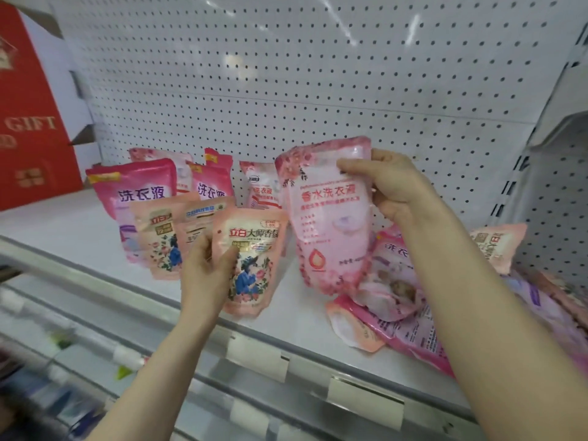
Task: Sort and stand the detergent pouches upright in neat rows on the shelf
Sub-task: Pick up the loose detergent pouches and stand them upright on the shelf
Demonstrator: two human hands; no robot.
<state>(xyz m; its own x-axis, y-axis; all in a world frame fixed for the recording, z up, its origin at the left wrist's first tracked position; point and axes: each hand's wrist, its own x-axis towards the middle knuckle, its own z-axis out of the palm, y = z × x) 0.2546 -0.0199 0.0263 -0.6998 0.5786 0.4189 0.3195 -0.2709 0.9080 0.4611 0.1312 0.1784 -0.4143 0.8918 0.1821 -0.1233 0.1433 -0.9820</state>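
Closest to me ran the price rail along the front edge of the shelf, with blank label holders clipped to it. Just behind that edge, left of the middle, the left hand had its grip closed on a peach pouch printed with a figure in blue. The thumb lay across the front and the fingers went behind the left side. The pouch stood upright.

To its right the right hand gripped a tall pale-pink pouch by its upper right edge, fingers curled over the front. It was upright with a slight tilt. I could not tell whether its base touched the shelf.

Toward the shelf's right end a heap of pink pouches lay flat and overlapping, reaching the front edge. One peach pouch lay behind them near the right end.

Behind the left hand two more peach pouches stood side by side, and behind those stood deep-pink pouches — then a paler one near the back edge.

The white pegboard closed the back, and a red gift box stood at the left end.
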